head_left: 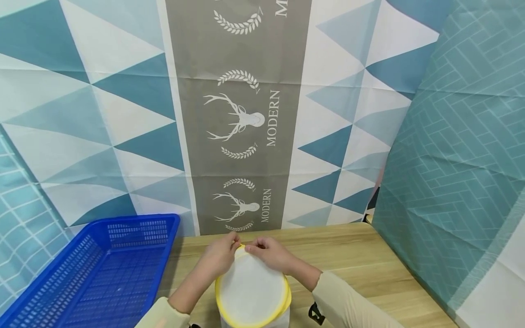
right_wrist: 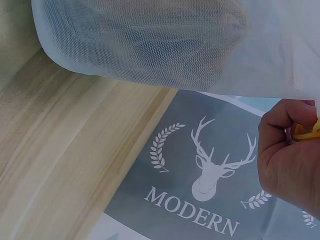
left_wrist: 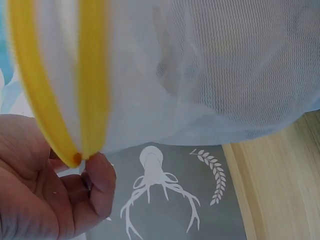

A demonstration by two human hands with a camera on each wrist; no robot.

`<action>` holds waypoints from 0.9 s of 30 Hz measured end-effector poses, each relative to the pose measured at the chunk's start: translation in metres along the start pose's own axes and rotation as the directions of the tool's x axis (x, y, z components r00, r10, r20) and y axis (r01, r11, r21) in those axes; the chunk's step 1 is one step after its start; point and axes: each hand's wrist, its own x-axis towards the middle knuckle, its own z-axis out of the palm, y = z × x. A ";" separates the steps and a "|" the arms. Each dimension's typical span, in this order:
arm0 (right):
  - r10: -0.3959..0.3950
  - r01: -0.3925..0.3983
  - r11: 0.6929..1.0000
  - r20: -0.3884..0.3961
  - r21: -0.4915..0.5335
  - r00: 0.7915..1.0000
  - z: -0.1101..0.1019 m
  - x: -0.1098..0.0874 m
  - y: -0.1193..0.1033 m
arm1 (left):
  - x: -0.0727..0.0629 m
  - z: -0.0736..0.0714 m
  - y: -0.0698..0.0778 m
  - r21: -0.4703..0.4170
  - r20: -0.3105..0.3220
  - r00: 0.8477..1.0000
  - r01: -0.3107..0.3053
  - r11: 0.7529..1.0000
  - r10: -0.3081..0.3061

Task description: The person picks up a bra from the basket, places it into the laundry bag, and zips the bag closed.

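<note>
A white mesh bag (head_left: 252, 289) with a round top and yellow trim stands on the table below both hands. At the top's far edge, my left hand (head_left: 221, 253) pinches the yellow trim between thumb and fingers. Right beside it, my right hand (head_left: 272, 255) grips the same edge with curled fingers. In the left wrist view two yellow bands (left_wrist: 92, 75) run down and meet at the fingertips. Darker shapes show dimly through the bag's mesh side (right_wrist: 145, 40) in the right wrist view, their kind hidden by the fabric.
An open blue plastic basket (head_left: 164, 255) with slotted walls stands on the left. Wood-grain table (head_left: 340, 246) extends to the right of the bag. Behind it hangs a patterned cloth (head_left: 242, 150) with deer heads, and a teal cloth (head_left: 455, 182) hangs along the right side.
</note>
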 end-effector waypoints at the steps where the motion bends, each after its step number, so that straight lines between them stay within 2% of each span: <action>1: 0.003 -0.003 1.000 0.001 0.008 1.000 0.000 0.000 0.000 | 0.000 0.000 0.000 0.005 0.001 1.000 -0.001 1.000 0.001; 5: 0.019 -0.019 0.999 0.006 0.033 1.000 0.000 -0.001 -0.001 | 0.000 0.002 0.001 0.017 0.005 1.000 -0.002 1.000 0.002; 11: 0.012 -0.012 1.000 0.009 0.016 1.000 -0.003 -0.002 0.001 | 0.000 0.002 0.001 0.023 0.014 1.000 -0.022 0.999 0.021; 18: 0.067 -0.072 0.994 0.063 0.084 0.996 -0.006 -0.006 -0.002 | 0.005 0.000 -0.001 0.015 0.077 0.995 -0.057 0.998 0.055; 21: 0.071 -0.080 0.992 0.085 0.101 0.994 -0.007 -0.007 -0.002 | 0.009 0.000 -0.002 0.009 0.112 0.990 -0.089 0.996 0.087; 27: 0.089 -0.098 0.992 0.105 0.085 0.990 -0.010 -0.008 0.001 | 0.014 0.000 -0.001 0.019 0.141 0.969 -0.207 0.978 0.202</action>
